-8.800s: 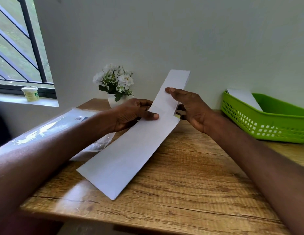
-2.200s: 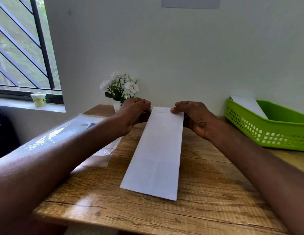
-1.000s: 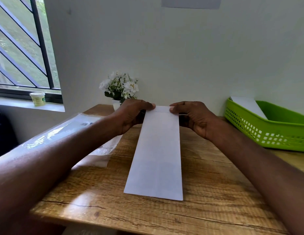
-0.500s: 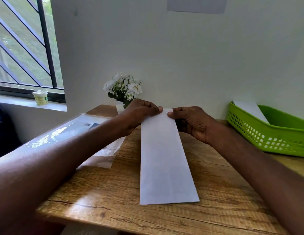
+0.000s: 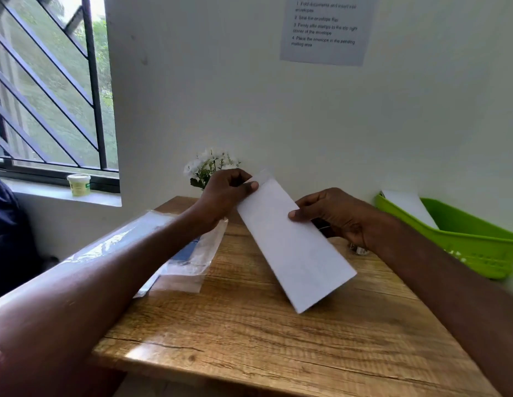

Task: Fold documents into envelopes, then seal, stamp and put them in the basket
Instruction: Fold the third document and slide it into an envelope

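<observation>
Both forearms reach forward from the lower corners; the left hand [image 5: 225,193] pinches the top corner of the long white folded paper sheet [image 5: 292,242], the right hand [image 5: 335,214] grips its right edge, thumb on front

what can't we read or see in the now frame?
- Wall notice, head view: text blurred, barely legible.
- Green basket: right part cut by the frame edge; contents beyond one white sheet hidden by its wall.
- Small metal object: mostly hidden behind the right hand.
- Flower pot: base hidden by the left hand.
</observation>
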`<state>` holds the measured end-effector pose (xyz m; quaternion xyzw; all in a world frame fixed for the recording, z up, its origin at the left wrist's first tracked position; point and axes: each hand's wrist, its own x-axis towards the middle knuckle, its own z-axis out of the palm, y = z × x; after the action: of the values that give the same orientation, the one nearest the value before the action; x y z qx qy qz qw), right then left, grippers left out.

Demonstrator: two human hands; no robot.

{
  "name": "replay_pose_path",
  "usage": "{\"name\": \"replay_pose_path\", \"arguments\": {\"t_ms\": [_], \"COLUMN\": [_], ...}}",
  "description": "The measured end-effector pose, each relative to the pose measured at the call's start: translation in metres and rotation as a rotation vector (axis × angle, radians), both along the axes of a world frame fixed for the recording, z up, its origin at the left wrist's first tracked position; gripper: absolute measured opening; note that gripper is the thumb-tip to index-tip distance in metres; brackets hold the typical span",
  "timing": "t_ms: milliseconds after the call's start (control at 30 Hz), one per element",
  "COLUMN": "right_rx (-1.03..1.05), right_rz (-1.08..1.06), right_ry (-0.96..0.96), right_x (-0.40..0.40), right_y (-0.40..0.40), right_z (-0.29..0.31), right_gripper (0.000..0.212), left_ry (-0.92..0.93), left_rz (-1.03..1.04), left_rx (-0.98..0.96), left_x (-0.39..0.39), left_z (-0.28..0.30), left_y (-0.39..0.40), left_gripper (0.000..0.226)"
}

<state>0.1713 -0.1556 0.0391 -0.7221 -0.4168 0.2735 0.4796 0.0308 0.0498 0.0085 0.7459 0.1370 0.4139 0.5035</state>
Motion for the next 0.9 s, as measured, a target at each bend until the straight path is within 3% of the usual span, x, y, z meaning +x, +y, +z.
{"name": "replay_pose_path", "arguments": {"t_ms": [100, 200, 300, 367, 467, 567, 667, 767, 833, 900], "right_rx": [0.156, 0.285, 0.277, 0.188, 0.082, 0.002, -0.028, 0.065, 0.004, -0.205], "right_rz": [-0.108, -0.119, -0.080, -0.030, 0.036, 0.092, 0.106, 0.016, 0.020, 0.097], "right_ry": [-0.104, -0.423, -0.810, -0.969, -0.997, -0.941, -0.875, -0.851, -0.892, -0.948], "right_x": [-0.004, -0.014, -0.036, -0.052, -0.069, -0.077, -0.080, -0.086, -0.091, -0.097], "right_y": [-0.015, -0.028, -0.040, -0.048, -0.063, -0.078, -0.082, -0.067, -0.047, -0.031], "right_z": [0.022, 0.042, 0.037, 0.018, -0.019, -0.047, -0.059, -0.059, -0.058, -0.061], "right_gripper": [0.020, 0.016, 0.018, 0.017, 0.016, 0.012, 0.013, 0.015, 0.028, 0.045], "left_ry": [-0.034, -0.088, -0.016, 0.089, 0.275, 0.446, 0.553, 0.511, 0.657, 0.895], "left_rz": [0.017, 0.026, 0.061, 0.063, 0.064, -0.029, -0.053, 0.096, 0.139, 0.087], "left_rx": [0.140, 0.200, 0.327, 0.491, 0.819, 0.932, 0.905, 0.835, 0.753, 0.679], "left_x": [-0.011, -0.031, -0.057, -0.075, -0.104, -0.126, -0.131, -0.119, -0.106, -0.094], "left_z": [0.019, 0.032, 0.022, 0.006, -0.020, -0.031, -0.034, -0.037, -0.040, -0.042], "left_y": [-0.009, -0.015, -0.026, -0.038, -0.057, -0.070, -0.079, -0.096, -0.109, -0.119], "left_gripper": [0.012, 0.010, 0.018, 0.019, 0.021, 0.038, 0.049, 0.027, 0.041, 0.059]}}
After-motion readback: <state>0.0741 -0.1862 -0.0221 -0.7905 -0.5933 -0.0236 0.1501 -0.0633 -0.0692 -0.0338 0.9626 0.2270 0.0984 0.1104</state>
